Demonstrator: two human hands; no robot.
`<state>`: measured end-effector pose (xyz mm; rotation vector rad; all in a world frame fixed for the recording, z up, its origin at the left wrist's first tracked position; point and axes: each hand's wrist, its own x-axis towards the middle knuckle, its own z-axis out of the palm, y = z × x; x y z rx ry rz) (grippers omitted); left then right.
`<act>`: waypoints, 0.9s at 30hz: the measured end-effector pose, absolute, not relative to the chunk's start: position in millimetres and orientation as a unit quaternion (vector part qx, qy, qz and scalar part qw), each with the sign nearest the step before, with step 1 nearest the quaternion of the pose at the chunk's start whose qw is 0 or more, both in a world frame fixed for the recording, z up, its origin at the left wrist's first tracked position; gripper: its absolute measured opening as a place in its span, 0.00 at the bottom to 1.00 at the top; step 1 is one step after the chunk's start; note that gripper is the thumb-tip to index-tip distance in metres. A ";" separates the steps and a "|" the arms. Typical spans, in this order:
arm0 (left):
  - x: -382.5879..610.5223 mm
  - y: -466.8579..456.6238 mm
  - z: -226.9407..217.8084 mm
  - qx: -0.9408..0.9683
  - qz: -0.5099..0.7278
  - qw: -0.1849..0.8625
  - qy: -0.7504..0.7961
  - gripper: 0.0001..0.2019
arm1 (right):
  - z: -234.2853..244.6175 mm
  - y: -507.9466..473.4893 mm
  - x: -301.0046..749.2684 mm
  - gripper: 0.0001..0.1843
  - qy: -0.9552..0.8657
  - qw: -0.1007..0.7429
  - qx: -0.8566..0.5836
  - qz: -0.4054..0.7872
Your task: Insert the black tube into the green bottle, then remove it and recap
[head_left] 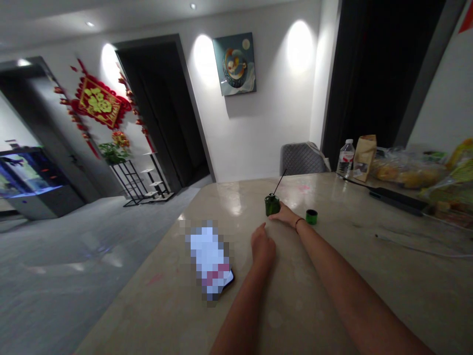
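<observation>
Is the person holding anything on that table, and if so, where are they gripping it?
The right hand rests against the base of the small green bottle; a firm grip cannot be told. The left hand holds nothing.

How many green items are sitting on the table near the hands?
2. A green bottle with a thin stick in it stands at the right hand's fingertips. A small green cap sits just right of that wrist. The bags far right may hide more.

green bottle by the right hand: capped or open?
Open. The green bottle stands upright with a thin dark stick rising from its mouth, and a green cap sits apart on the table, beside the right hand.
</observation>
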<state>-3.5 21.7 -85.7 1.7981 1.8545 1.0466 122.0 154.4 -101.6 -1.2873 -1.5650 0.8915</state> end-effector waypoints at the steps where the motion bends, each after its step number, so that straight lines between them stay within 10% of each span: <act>1: -3.5 21.5 -85.8 0.636 0.371 0.175 0.653 0.28 | -101.3 154.0 122.3 0.32 -0.628 0.444 -0.519 0.372; 27: -3.9 24.4 -83.8 0.629 0.352 0.187 0.668 0.24 | -98.4 153.0 125.9 0.34 -0.608 0.441 -0.491 0.442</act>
